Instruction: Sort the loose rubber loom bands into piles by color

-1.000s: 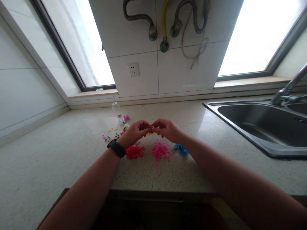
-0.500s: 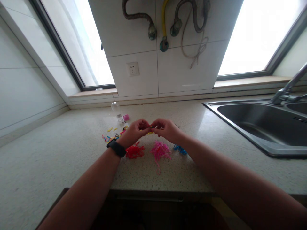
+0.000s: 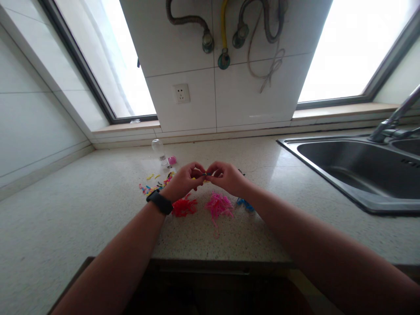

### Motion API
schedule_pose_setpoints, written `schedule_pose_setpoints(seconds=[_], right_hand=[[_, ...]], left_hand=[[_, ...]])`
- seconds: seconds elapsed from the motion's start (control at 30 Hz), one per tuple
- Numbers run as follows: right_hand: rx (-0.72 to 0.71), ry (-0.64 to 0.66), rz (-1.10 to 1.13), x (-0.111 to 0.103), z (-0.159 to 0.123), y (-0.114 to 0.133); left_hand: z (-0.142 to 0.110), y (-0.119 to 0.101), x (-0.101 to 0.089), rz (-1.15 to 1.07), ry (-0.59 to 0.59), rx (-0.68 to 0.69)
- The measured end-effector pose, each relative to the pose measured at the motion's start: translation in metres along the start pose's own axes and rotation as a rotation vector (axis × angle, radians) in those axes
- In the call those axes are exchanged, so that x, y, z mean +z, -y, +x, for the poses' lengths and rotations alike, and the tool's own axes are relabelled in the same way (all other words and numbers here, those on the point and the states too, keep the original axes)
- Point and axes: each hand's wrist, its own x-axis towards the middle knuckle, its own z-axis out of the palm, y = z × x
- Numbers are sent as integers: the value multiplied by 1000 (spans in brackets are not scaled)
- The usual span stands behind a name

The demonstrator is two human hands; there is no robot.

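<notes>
My left hand [image 3: 183, 180] and my right hand [image 3: 226, 177] meet fingertip to fingertip above the speckled countertop [image 3: 82, 218]. Both pinch a tiny yellow piece [image 3: 205, 174] between them; I cannot make out what it is. A black band [image 3: 159, 202] sits on my left wrist. Below the hands lie a red pile of small bands [image 3: 184, 206], a pink pile [image 3: 219, 204] and a blue pile [image 3: 245, 204], the blue one partly hidden by my right forearm. Scattered mixed-colour pieces [image 3: 151, 184] lie left of my left hand.
A small clear bottle [image 3: 159, 150] lies on its side near a pink lid [image 3: 172, 160] at the back. A steel sink [image 3: 361, 168] with a tap [image 3: 392, 120] fills the right. Wall socket [image 3: 181, 93] and hoses [image 3: 223, 35] hang above. The counter's front edge [image 3: 210, 262] runs below.
Both hands stay pinched together in nearly the same spot; the fingers shift slightly on the tiny piece. The view has tilted down a touch.
</notes>
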Motion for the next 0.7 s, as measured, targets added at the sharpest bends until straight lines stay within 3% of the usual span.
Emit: schedule_pose_setpoints(seconds=[0.3,0.7], right_hand=[[-17,-41,97,0,0,-1],[-12,-270,104,-18,9,-1]], left_hand=[[0,-3,1,-6,-11,-5],[-3,-9,2,-73,-17,-63]])
